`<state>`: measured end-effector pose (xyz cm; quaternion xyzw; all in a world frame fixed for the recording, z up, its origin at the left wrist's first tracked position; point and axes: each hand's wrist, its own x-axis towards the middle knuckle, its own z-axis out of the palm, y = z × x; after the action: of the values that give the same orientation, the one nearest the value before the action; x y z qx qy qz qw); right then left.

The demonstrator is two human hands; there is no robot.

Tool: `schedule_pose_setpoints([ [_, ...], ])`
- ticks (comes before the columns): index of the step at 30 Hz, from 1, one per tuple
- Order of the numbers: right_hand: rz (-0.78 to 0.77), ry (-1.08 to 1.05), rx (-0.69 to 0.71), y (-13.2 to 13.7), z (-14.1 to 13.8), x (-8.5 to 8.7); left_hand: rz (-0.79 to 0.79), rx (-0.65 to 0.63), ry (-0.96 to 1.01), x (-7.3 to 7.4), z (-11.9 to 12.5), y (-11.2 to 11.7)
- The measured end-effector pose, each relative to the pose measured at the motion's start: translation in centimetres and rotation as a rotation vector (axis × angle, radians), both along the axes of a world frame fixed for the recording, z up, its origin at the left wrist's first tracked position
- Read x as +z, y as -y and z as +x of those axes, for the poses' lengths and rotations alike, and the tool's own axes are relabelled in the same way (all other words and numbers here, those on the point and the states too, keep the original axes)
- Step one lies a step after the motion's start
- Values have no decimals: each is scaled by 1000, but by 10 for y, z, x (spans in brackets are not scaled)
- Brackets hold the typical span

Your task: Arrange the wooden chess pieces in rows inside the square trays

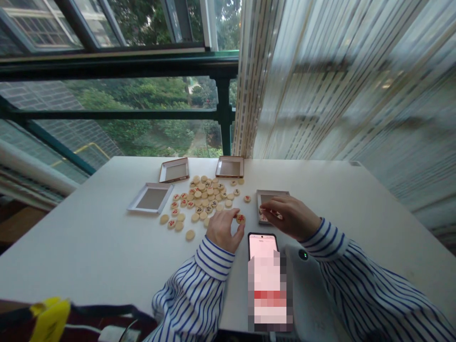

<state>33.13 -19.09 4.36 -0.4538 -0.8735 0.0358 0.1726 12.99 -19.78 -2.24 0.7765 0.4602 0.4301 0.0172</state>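
Observation:
Several round wooden game discs [204, 197] with red and black characters lie scattered on the white table [89, 247]. My left hand [223, 229] rests at the near edge of the pile, its thumb and fingers pinching one red-marked disc [241, 219]. My right hand [290, 216] reaches over a small square tray [272, 194] at the right, fingers curled and touching discs lying in it. Both sleeves are blue-and-white striped.
Three more small trays lie by the pile: a white one [151, 198] at left, two brown-edged ones [174, 170] [230, 166] at the back. A phone [263, 247] lies between my forearms. A dark bag with a yellow tag [50, 316] sits near left. Window railing and curtain stand behind.

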Motion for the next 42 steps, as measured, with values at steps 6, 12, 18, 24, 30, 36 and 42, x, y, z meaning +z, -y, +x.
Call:
schedule_pose_setpoints([
  [6,-1,-31,-26,0,7,-4,-13,-17,19,-2,9,0],
  [12,-20,-56,-33,-1,15,-8,-24,-45,-14,0,18,1],
  [18,-30,-89,-63,0,23,-10,-31,-40,12,0,26,0],
  [24,-47,-125,-110,0,31,-13,-28,-57,10,0,30,-5],
  [30,-46,-196,-140,-1,39,-16,-29,-70,22,5,38,-11],
  [36,-41,-286,-155,-2,45,-22,-4,-70,12,4,46,-16],
  [42,-30,-330,-172,0,50,-29,-37,-110,27,4,56,-22],
])
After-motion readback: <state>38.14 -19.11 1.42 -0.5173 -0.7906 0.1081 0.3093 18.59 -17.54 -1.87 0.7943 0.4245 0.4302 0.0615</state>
